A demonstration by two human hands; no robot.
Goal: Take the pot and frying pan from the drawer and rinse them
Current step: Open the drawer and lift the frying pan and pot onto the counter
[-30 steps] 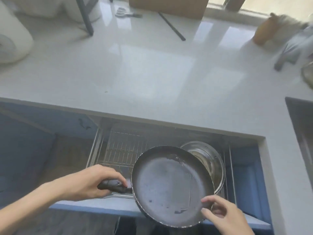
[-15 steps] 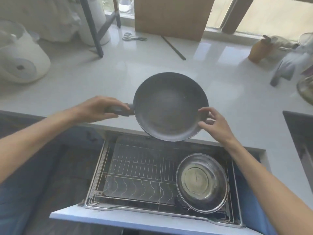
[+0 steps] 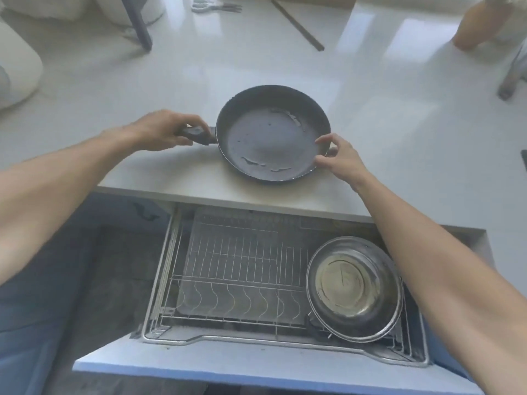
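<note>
Head view: we've got the white counter [image 3: 142, 89] up top, the open drawer [image 3: 199, 363] below with its wire rack [image 3: 236, 269]. The pot [image 3: 355, 289] sits at the drawer's right, under our right forearm. Frying pan [image 3: 273, 135] rests near the counter edge; left hand [image 3: 159, 129] grip clenched round its handle, right hand [image 3: 340, 159] pinching the rim. Scissors [image 3: 214, 5] lie far back.

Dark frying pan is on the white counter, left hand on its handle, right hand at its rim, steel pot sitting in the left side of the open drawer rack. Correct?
One error: the round stainless steel pot sits in the right side of the open drawer's wire rack, not the left, as the head view shows. The rest stands: the dark round frying pan is on the white counter, left hand on its handle, right hand at its rim.
</note>
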